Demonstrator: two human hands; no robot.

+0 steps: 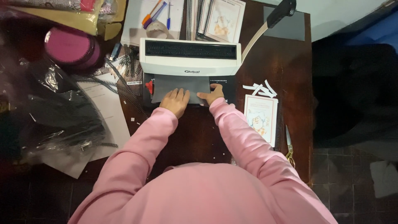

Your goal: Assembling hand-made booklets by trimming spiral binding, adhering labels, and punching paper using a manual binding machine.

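**Both hands on a grey sheet at the binding machine**

Head view: a grey cover sheet (180,88) lies on the bed of a white comb-binding machine (190,56), its far edge under the machine's body. The left hand (175,101) rests flat on the sheet's near edge, fingers together, gripping nothing. The right hand (212,94) lies at the sheet's 3 o'clock corner, fingers loosely curled, thumb on the sheet. The machine's lever (277,14) rises toward 1 o'clock.

The dark wooden table (290,58) carries an illustrated booklet (261,118) at 4 o'clock of the hands, scissors (288,146) just beyond it, black binding combs (120,85) at 9 o'clock, and pens (155,12) at 11 o'clock. A tiled floor (352,182) lies to the right.
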